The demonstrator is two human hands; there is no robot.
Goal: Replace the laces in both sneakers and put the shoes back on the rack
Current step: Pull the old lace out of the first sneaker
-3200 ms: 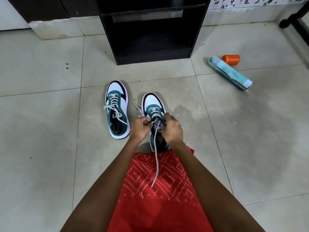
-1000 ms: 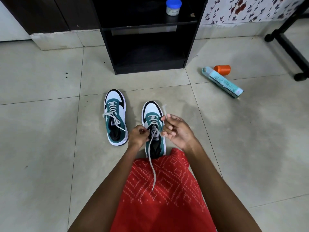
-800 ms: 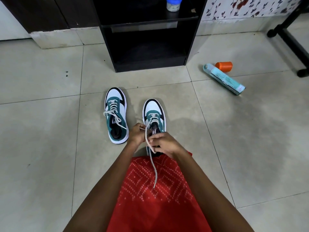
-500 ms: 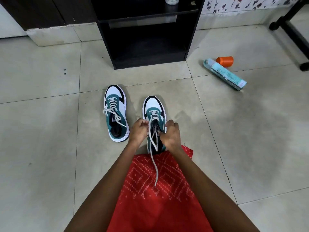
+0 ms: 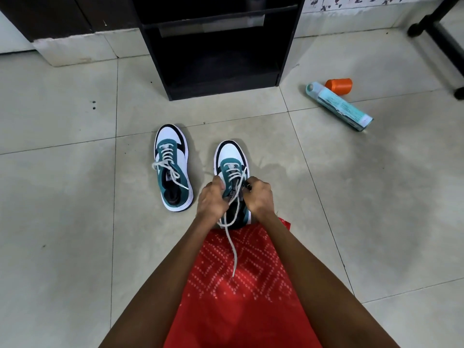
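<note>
- Gripping a flat off-white lace (image 5: 232,247) in both hands, a person seated on a pale tiled floor (image 5: 62,197) bends over a white, teal and black low-top sneaker (image 5: 230,156). The shoe stands upright just ahead of the lap, toe pointing away.
- The left hand (image 5: 212,198) is closed, fingers curled round the lace at the left side of the tongue. A loop of cord shows below its knuckles.
- The right hand (image 5: 259,197) is closed too, thumb and fingers pinching the lace at the right-hand eyelet row (the fingers hide which eyelet).
- Lace crosses the lower eyelets of the low-top sneaker. One loose end runs down between the wrists and lies on a red cloth with a white dotted pattern (image 5: 238,297) covering the lap.
- A second sneaker (image 5: 172,169) in the same colours stands on the floor to the left, apart from the first. It is laced up, with its ends lying loose across the tongue and collar.
- A black open-fronted shelf rack (image 5: 216,59) stands beyond the pair. Both shoes sit on the tiles in front of it.
- Well off to the right, a teal spray can (image 5: 341,106) lies on its side with an orange plastic cap (image 5: 339,85) just beside it. A black tubular stand leg (image 5: 442,33) crosses the frame's top corner.
</note>
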